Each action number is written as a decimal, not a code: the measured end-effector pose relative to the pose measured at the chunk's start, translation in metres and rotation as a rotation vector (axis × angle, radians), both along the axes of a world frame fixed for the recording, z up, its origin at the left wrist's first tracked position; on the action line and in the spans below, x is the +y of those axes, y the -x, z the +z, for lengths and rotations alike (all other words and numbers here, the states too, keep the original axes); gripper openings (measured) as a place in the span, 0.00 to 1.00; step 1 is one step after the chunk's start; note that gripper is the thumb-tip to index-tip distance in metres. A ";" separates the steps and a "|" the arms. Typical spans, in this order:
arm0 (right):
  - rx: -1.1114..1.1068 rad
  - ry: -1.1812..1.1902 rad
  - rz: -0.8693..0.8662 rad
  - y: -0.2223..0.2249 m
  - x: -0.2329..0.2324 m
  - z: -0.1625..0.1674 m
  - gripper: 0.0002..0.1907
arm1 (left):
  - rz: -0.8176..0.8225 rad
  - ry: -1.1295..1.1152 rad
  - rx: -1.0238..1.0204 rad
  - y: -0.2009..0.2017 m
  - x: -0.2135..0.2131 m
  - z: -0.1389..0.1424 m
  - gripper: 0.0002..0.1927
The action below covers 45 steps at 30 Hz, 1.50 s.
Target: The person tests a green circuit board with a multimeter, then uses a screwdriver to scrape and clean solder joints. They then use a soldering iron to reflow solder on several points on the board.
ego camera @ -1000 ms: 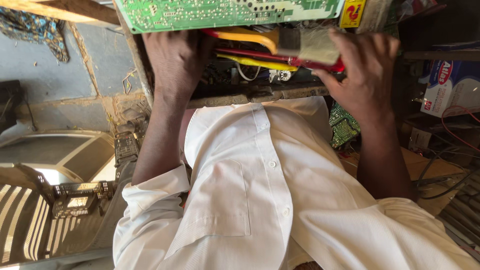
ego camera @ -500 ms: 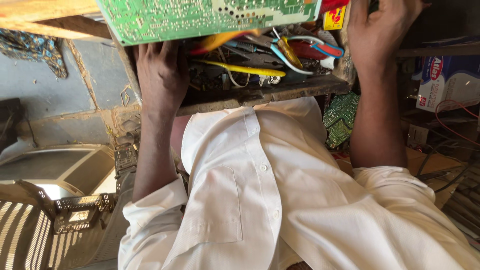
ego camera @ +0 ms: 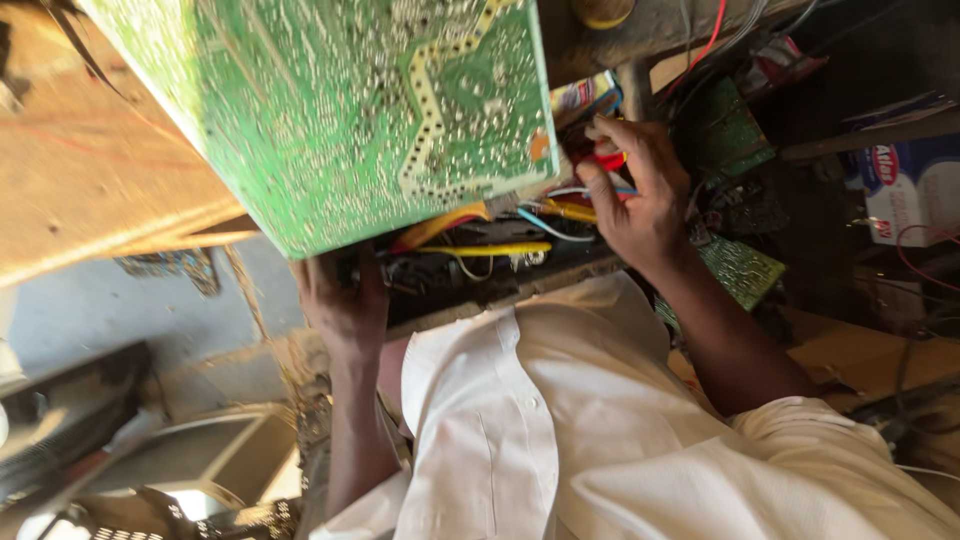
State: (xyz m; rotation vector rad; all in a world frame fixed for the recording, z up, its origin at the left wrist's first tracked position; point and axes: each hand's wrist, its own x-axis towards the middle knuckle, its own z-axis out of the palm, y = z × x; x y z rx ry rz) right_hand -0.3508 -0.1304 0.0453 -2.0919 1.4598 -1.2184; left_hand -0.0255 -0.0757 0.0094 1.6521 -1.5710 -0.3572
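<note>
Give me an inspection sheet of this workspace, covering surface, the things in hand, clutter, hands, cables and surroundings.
Surface: wooden bench top, worn, lit by sun.
Job's things: large green circuit board, solder side facing the camera, tilted up over a dark chassis.
Clutter: smaller green boards and a white carton at the side.
Hands: left hand grips the chassis edge under the board; right hand reaches in at the board's edge, fingertips on a red part; what it is cannot be told.
Cables: yellow wires and a blue wire run below the board; a red wire farther back.
Surroundings: grey floor and a pale plastic casing below.
</note>
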 end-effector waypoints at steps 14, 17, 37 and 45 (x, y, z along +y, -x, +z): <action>-0.534 -0.148 0.151 -0.032 -0.008 0.015 0.20 | -0.011 0.185 0.687 0.033 -0.005 0.035 0.34; -0.626 -0.134 0.160 -0.033 -0.006 0.017 0.19 | 0.058 0.148 0.432 0.029 -0.003 0.034 0.34; -0.466 0.009 0.272 -0.011 -0.006 0.053 0.28 | 0.131 0.107 0.132 0.025 -0.014 0.035 0.24; -0.394 -0.019 0.168 -0.004 -0.014 0.035 0.24 | 0.169 0.143 0.092 0.028 -0.014 0.018 0.26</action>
